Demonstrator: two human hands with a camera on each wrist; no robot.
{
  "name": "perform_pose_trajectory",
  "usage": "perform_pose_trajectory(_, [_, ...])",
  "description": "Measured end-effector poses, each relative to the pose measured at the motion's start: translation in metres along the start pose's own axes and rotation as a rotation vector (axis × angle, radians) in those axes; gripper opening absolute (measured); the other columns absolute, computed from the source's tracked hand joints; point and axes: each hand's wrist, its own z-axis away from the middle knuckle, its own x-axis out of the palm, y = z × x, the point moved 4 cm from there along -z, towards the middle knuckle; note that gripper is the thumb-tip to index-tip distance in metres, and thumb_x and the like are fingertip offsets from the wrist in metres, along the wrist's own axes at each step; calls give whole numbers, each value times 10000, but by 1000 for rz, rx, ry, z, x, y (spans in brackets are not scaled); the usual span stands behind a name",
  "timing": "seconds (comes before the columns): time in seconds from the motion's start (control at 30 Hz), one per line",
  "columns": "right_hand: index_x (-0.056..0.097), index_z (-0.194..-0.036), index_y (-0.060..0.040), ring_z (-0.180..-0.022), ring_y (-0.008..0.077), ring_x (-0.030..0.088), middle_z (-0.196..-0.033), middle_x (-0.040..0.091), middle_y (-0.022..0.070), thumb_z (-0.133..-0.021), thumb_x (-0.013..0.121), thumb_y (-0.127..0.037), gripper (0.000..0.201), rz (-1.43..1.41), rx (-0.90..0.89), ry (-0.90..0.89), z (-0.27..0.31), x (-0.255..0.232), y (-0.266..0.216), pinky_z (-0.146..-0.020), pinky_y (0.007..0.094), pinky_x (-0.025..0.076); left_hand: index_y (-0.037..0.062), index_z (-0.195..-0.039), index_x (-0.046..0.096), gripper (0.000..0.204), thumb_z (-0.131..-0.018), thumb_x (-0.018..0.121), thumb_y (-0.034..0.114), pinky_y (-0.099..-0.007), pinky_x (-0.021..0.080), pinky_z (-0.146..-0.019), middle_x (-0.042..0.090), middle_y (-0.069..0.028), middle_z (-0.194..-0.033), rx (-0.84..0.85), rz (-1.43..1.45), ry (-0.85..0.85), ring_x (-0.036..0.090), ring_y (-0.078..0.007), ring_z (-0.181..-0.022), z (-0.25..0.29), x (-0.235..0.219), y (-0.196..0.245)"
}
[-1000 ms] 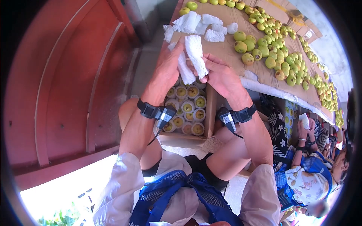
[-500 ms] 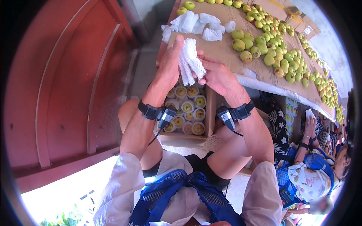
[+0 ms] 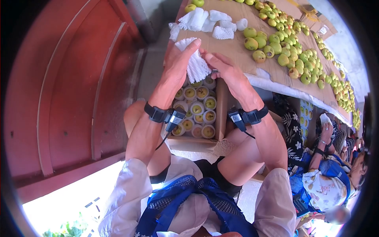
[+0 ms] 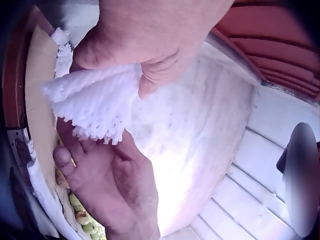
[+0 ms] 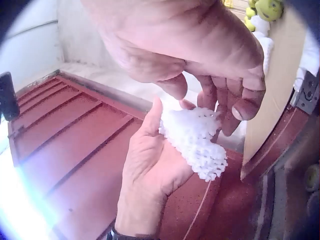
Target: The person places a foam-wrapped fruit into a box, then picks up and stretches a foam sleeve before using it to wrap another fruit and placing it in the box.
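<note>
A white foam net point(image 3: 196, 68) hangs between the two hands, above a box of netted apples. My left hand point(image 3: 177, 65) grips it, the thumb lying over its upper part. In the left wrist view the net point(image 4: 95, 105) spreads into a fringed edge below the left hand point(image 4: 160, 40). My right hand point(image 3: 229, 71) is at the net's right side, fingers loosely bent. The right wrist view has the right hand point(image 5: 195, 45) above the net point(image 5: 195, 142), fingertips close to it; whether they touch is unclear. The left palm point(image 5: 155, 170) lies under the net.
The open carton point(image 3: 222, 114) below holds rows of netted apples point(image 3: 197, 108). More white nets point(image 3: 223, 32) and many loose green apples point(image 3: 276, 48) lie on the cardboard-covered table point(image 3: 237, 65). A red door point(image 3: 71, 87) stands at left; another person point(image 3: 323, 173) sits at right.
The two narrow white strips held apart between the hands have come together in my left hand and now show as one wider net. My right fingers have drawn back from its lower end.
</note>
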Motion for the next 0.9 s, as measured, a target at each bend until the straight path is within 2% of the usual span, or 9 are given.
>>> perform_pose_trajectory(0.1, [454,-1462,53,-1284,308,565,-1347,611,193,-937,683,-281,663,313,-273,43,-5,16,11,-1027,407,473,3,-1261,591,368,-999,689,242,-363,567,-892,694,-73,-1032,44,4,37,692,-201,-994,-4,-5,-7])
perform_pose_trajectory(0.2, [373,-1495,73,-1347,430,516,-1381,566,299,-871,720,-238,779,726,-311,190,-4,33,15,-1115,459,421,2,-1294,573,372,-1012,665,226,-377,558,-916,688,-79,-1080,50,6,75,687,-205,-1028,-3,0,-12])
perform_pose_trajectory(0.23, [353,-1494,65,-1248,473,568,-1327,563,342,-860,691,-202,767,793,-281,236,0,38,15,-1067,495,455,-1,-1301,567,372,-1013,659,217,-379,556,-924,682,-81,-1106,40,17,80,683,-207,-1042,-1,2,-15])
perform_pose_trajectory(0.43, [370,-1419,41,-1067,506,632,-1218,608,335,-886,617,-108,606,825,-263,341,-1,46,24,-914,535,515,-12,-1345,536,397,-1015,642,180,-392,529,-990,646,-97,-1239,-2,169,73,658,-222,-1122,6,12,-11])
perform_pose_trajectory(0.53, [386,-1387,35,-1013,512,633,-1125,629,324,-841,604,-70,597,627,-254,331,-2,40,21,-888,551,508,-12,-1352,534,417,-1003,665,173,-403,516,-1014,635,-102,-1264,5,237,12,647,-236,-1139,5,11,-6])
perform_pose_trajectory(0.6, [381,-1382,37,-1009,519,631,-1099,636,332,-840,599,-71,594,636,-308,292,-3,37,19,-892,552,503,-12,-1354,534,438,-987,692,167,-410,512,-1019,626,-105,-1281,18,252,-44,641,-245,-1145,1,8,-4])
perform_pose_trajectory(0.73, [367,-1387,37,-1034,525,622,-1094,628,354,-829,586,-63,608,676,-318,205,-6,35,25,-907,544,498,0,-1338,545,459,-960,739,172,-394,528,-974,635,-90,-1225,6,250,31,642,-245,-1135,0,1,-3])
perform_pose_trajectory(0.83, [357,-1423,37,-1111,427,644,-1158,642,301,-831,587,-36,639,587,-275,155,-14,38,39,-971,456,493,15,-1251,569,396,-948,761,182,-370,548,-918,650,-94,-1143,-19,240,98,663,-242,-1090,1,-3,-2])
perform_pose_trajectory(0.9, [373,-1418,48,-1126,369,648,-1182,648,266,-823,605,-53,646,559,-193,86,-18,40,43,-983,433,489,31,-1173,579,348,-939,776,196,-354,559,-880,656,-99,-1092,-45,221,121,682,-239,-1043,3,-4,-1])
